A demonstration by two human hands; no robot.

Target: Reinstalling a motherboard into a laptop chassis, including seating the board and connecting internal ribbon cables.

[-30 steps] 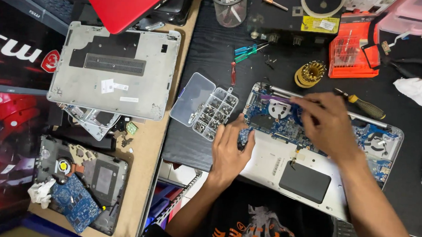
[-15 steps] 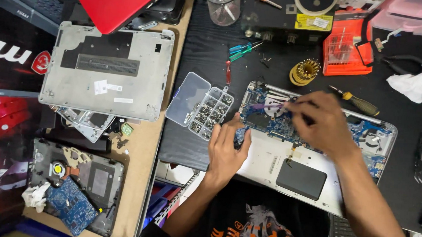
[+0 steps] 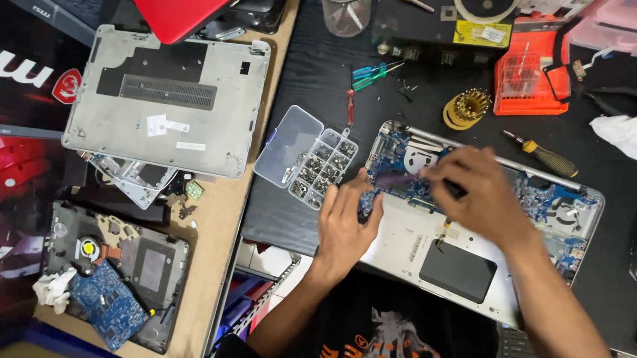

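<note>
Both hands on opened laptop, grip unclear; screw box beside left hand, screwdriver behind right hand.

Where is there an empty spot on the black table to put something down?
Bare black top lies between the screw box and the cup, left of the small screwdrivers. Another patch sits right of the open laptop, below the white cloth. It is crowded along the top by the orange case and around both hands, left and right.

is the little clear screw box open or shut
Open: the screw box has its clear lid swung out flat to the left, compartments of screws exposed.
</note>
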